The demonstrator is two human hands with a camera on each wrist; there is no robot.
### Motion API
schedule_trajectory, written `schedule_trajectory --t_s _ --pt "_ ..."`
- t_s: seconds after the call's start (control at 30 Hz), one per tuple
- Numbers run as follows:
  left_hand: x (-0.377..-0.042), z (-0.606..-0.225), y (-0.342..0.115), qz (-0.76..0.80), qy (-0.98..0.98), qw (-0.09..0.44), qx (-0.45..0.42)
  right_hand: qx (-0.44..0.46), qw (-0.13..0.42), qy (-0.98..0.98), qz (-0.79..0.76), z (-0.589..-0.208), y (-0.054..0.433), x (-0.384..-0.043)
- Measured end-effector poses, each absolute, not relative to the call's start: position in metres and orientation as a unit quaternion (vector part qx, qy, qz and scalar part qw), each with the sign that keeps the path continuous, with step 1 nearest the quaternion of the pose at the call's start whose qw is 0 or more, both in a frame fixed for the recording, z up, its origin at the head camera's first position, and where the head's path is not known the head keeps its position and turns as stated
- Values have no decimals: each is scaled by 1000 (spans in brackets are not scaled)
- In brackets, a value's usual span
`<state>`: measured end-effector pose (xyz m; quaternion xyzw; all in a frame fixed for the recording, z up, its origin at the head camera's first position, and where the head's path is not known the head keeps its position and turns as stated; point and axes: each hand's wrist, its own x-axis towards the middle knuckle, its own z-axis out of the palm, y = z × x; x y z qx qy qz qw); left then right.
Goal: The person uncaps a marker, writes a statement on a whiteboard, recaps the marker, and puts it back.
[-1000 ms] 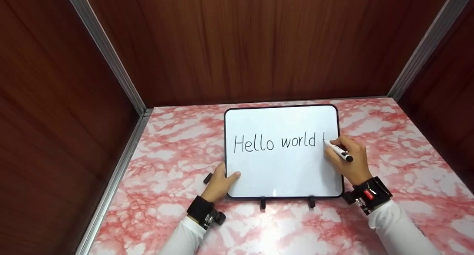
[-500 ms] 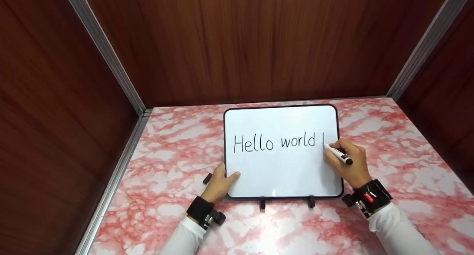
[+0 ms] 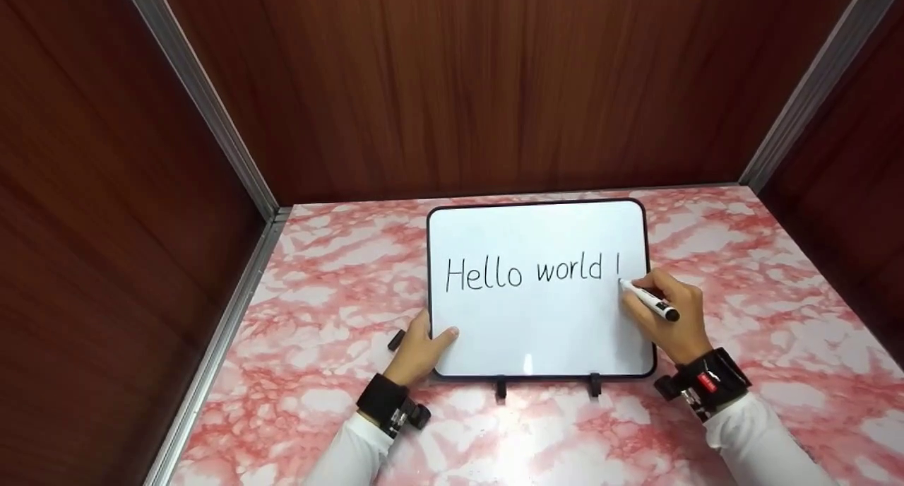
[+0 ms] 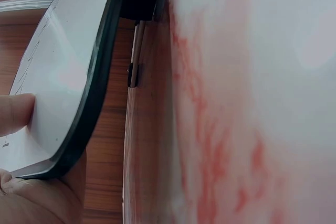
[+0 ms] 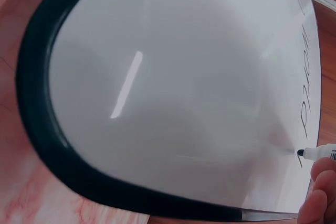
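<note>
A whiteboard [image 3: 530, 330] with a black rim leans upright on a small black stand, bearing "Hello world" and an exclamation stroke in black. My left hand [image 3: 424, 348] grips its lower left edge, the thumb [image 4: 18, 111] lying on the front and the other fingers behind, mostly hidden. In my right hand [image 3: 674, 316] a white marker [image 3: 650, 300] is pinched between thumb and fingers. Its dark tip [image 5: 301, 152] is at the board's surface, just below the exclamation stroke, touching or very close. The board's right edge passes behind the right hand.
Two black stand feet [image 3: 501, 387] jut out below the board. Beside the left hand a small black piece [image 3: 397, 340] shows, perhaps a stand part or cap. The table [image 3: 318, 401] has a red-and-white marbled top, with brown wood-look panels [image 3: 459, 83] around it.
The right hand with the marker has moved slightly down, lengthening the exclamation stroke, and its tip is now under that stroke. The left hand and whiteboard have stayed put.
</note>
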<state>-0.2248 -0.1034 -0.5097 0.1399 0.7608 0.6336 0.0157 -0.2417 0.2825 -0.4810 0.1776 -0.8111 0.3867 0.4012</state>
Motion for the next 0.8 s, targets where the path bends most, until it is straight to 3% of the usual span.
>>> schedule_trajectory --t_s 0.8 --pt "-224 -508 -102 636 758 9 144 176 370 -827 385 -485 284 -239"
